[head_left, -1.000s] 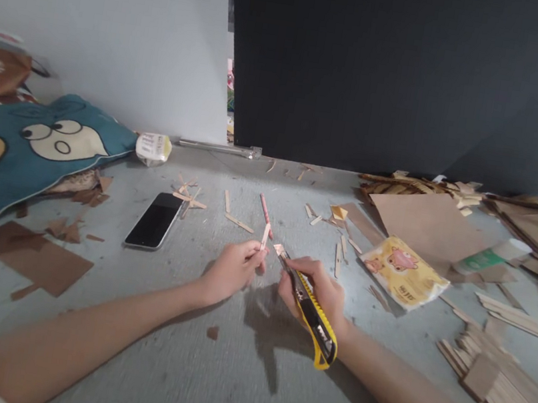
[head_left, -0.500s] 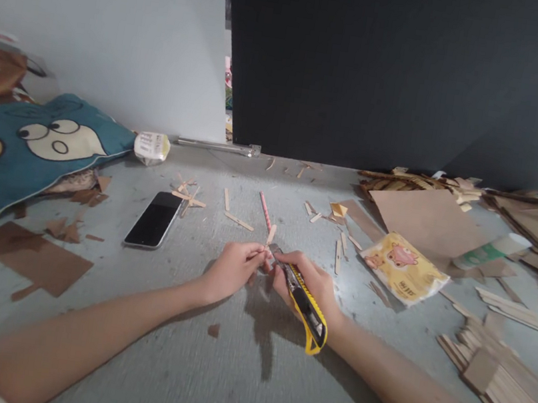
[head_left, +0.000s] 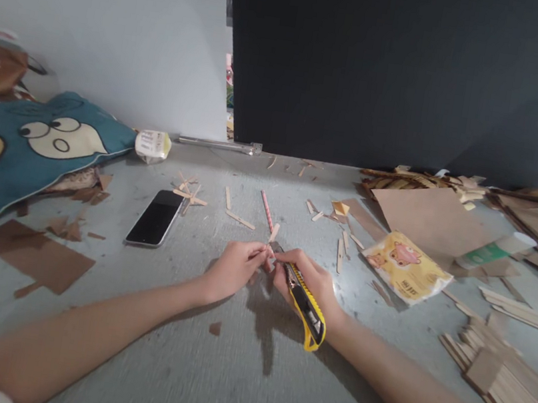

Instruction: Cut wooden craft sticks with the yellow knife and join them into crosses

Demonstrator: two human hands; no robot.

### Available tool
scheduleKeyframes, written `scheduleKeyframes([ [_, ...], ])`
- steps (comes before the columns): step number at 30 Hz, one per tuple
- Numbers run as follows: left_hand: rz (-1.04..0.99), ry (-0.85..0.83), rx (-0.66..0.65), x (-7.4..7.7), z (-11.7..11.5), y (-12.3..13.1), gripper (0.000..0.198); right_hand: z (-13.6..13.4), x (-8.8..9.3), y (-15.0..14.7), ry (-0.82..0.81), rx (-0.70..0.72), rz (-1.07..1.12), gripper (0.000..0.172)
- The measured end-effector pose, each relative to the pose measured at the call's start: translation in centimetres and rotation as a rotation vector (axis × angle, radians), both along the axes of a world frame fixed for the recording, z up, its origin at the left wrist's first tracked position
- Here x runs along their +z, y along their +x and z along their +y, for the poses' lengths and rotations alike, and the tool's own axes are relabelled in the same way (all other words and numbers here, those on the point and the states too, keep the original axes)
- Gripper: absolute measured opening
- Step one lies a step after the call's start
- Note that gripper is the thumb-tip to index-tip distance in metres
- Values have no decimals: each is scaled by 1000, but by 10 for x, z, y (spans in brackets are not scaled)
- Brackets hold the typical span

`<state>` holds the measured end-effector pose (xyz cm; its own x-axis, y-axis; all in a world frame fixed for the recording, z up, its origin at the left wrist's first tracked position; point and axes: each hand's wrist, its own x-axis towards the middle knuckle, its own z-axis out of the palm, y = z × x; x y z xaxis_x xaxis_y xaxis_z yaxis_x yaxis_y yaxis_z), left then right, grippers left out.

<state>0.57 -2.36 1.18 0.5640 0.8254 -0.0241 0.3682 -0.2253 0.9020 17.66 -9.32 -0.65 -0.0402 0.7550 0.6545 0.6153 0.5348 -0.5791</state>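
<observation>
— Gripped by the right hand point(head_left: 310, 282) is a yellow cutter point(head_left: 308, 307), its blade point(head_left: 277, 248) held near the left hand point(head_left: 233, 267). And the wooden stick point(head_left: 274, 231)?

— Pinched in those left fingers, above mid-table point(head_left: 149, 359); 1 striped straw point(head_left: 266, 210) is seen just beyond.

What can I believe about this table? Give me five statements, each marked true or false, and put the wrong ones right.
1. The right hand holds a yellow and black cutter. True.
2. The left hand grips a phone. False: its fingers pinch a small wooden stick; the phone lies on the table.
3. A red-and-white striped stick lies beyond the hands. True.
4. The blue cushion is at the right end of the table. False: it is at the left.
5. A yellow packet lies to the right of both hands. True.
</observation>
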Motion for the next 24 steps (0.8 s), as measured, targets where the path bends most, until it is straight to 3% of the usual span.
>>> scheduleKeyframes([
  [8, 25, 107, -13, -5, 2, 0, 36, -1, 1, -1, -82, 3, -38, 5],
  [24, 26, 94, -18, -4, 2, -1, 37, 1, 7, -1, -71, 119, -49, 12],
])
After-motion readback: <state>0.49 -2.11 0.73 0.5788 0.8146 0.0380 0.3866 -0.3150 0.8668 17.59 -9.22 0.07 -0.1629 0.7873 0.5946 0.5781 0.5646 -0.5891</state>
